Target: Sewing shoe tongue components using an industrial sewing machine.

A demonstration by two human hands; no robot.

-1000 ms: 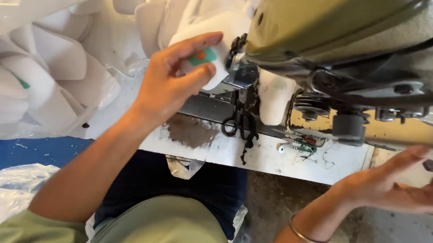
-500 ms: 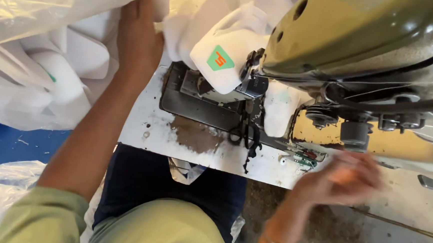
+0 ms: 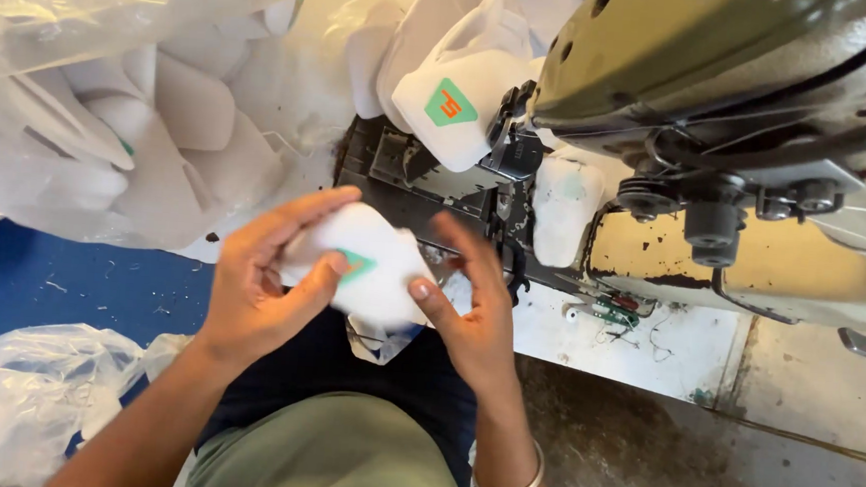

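Note:
My left hand (image 3: pixel 261 273) and my right hand (image 3: pixel 474 306) hold one white padded fabric piece (image 3: pixel 371 270) between them, just above my lap. It bears a small green and orange patch, partly under my left thumb. A second white piece with the same kind of patch (image 3: pixel 451 109) lies under the presser foot of the olive-green sewing machine (image 3: pixel 723 81), a little beyond my hands.
A clear plastic bag holding several white fabric pieces (image 3: pixel 130 125) fills the left of the machine table. The dark needle plate (image 3: pixel 407 177) lies ahead of my hands. Another crumpled plastic bag (image 3: pixel 13 398) rests on the blue floor at lower left.
My left hand came back from the bag of white pieces with one piece. My right hand rose from the right side and joined it in front of me.

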